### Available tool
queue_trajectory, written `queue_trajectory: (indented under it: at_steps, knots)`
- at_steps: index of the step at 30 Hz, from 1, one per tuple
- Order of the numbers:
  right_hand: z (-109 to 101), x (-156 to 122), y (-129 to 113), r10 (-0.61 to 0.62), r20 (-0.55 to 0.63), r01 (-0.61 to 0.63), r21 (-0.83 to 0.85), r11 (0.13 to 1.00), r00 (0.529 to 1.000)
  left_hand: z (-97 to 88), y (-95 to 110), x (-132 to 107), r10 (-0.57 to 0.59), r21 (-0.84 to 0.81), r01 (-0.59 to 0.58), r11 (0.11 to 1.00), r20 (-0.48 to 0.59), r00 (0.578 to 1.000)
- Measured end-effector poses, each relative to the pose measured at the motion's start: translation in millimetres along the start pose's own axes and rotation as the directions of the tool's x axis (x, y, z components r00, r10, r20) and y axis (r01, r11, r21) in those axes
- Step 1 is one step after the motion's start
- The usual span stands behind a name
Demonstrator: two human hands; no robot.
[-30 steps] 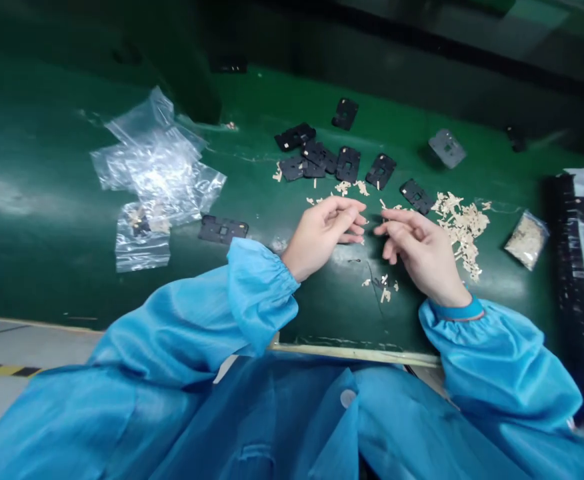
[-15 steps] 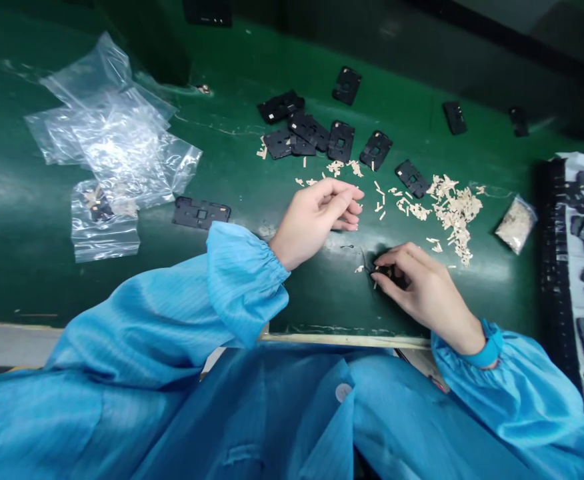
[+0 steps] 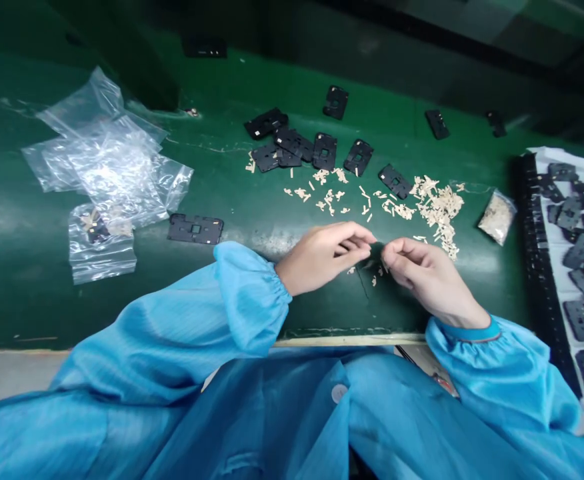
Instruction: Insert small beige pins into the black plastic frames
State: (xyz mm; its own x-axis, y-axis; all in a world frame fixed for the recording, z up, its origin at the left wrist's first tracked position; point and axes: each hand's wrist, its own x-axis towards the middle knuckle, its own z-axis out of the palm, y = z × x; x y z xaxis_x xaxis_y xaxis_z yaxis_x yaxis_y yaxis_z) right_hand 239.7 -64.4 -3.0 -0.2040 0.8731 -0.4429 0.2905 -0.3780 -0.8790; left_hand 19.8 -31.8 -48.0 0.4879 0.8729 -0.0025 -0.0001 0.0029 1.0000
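My left hand (image 3: 325, 257) and my right hand (image 3: 427, 277) hover low over the green bench mat (image 3: 292, 307), their pinched fingertips almost meeting. Anything between the fingers is too small to make out. Scattered beige strips (image 3: 329, 200) lie just beyond the hands, with a denser pile of strips (image 3: 437, 210) to the right. Several black perforated plates (image 3: 292, 150) lie in a loose group farther back. A single black plate (image 3: 195, 229) rests left of my left hand.
Crumpled clear plastic bags (image 3: 107, 157) lie at the left. A small bag of beige strips (image 3: 496, 217) sits right of the pile. A white sheet (image 3: 547, 200) on a black strip holds several black plates. The mat's pale front edge (image 3: 352, 340) runs below my hands.
My right hand has risen from the mat, where its fingers were pinching at a spot, and now sits beside my left hand. The view has shifted slightly.
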Motion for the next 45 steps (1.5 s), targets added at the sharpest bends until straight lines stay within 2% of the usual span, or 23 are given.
queue_trajectory:
  at_steps: [3, 9, 14, 18, 22, 25, 28, 30, 33, 35, 37, 39, 40, 42, 45]
  knots:
    - [10, 0, 2, -0.018, -0.023, 0.020, 0.079, 0.997, 1.000, 6.7, -1, -3, -0.026, -0.101, 0.033, 0.994, 0.077, 0.997]
    - [25, 0, 6, -0.123, -0.077, 0.129, 0.087, 0.988, 0.989, 10.5, -1, -1, -0.150, -0.350, 0.160, 0.923, 0.057, 0.987]
    - [20, -2, 7, -0.224, -0.171, 0.216, -0.066, 0.974, 0.959, 10.5, 3, -1, -0.192, -0.319, 0.191, 0.928, 0.029, 0.981]
    - [17, -1, 4, -0.255, -0.114, 0.232, -0.183, 0.955, 0.960, 8.9, 4, 0, -0.201, -0.301, 0.200, 0.932, 0.030, 0.979]
    - [15, 3, -1, -0.201, -0.030, 0.195, -0.142, 0.970, 0.979, 8.2, 3, -1, -0.206, -0.294, 0.214, 0.932, 0.059, 0.977]
    - [12, 6, -3, -0.178, -0.049, 0.173, -0.094, 0.980, 0.983, 8.6, 2, -2, -0.213, -0.274, 0.221, 0.936, 0.061, 0.975]
    - [8, 7, -2, -0.196, -0.141, 0.186, -0.080, 0.979, 0.970, 8.3, 1, -4, -0.180, -0.165, 0.183, 0.969, 0.030, 0.983]
    - [6, 8, -2, -0.214, -0.185, 0.203, -0.081, 0.976, 0.959, 7.4, 1, -5, -0.081, 0.003, 0.081, 0.997, 0.033, 0.996]
    - [3, 11, -5, -0.234, -0.198, 0.222, -0.083, 0.972, 0.952, 5.4, 2, -7, 0.095, 0.223, -0.121, 0.967, 0.124, 0.988]
    - [3, 18, -10, -0.254, -0.203, 0.240, -0.091, 0.966, 0.945, 3.8, 4, -7, 0.134, 0.255, -0.176, 0.951, 0.172, 0.976]
    - [5, 29, -17, -0.287, -0.200, 0.271, -0.104, 0.957, 0.937, 1.5, 5, -5, 0.075, 0.231, -0.098, 0.968, 0.105, 0.992]
    - [9, 41, -23, -0.324, -0.185, 0.307, -0.115, 0.945, 0.928, -1.8, 6, -2, -0.044, 0.144, 0.054, 0.988, -0.071, 0.997]
    - [12, 47, -26, -0.339, -0.177, 0.322, -0.117, 0.939, 0.924, -4.0, 6, 1, -0.095, 0.073, 0.108, 0.991, -0.161, 0.982]
    - [19, 57, -29, -0.359, -0.165, 0.344, -0.114, 0.932, 0.919, -8.6, 5, 6, -0.128, -0.073, 0.112, 0.991, -0.273, 0.953]
    - [31, 65, -25, -0.377, -0.157, 0.369, -0.078, 0.926, 0.913, -14.3, 3, 11, -0.096, -0.203, 0.033, 0.979, -0.306, 0.947]
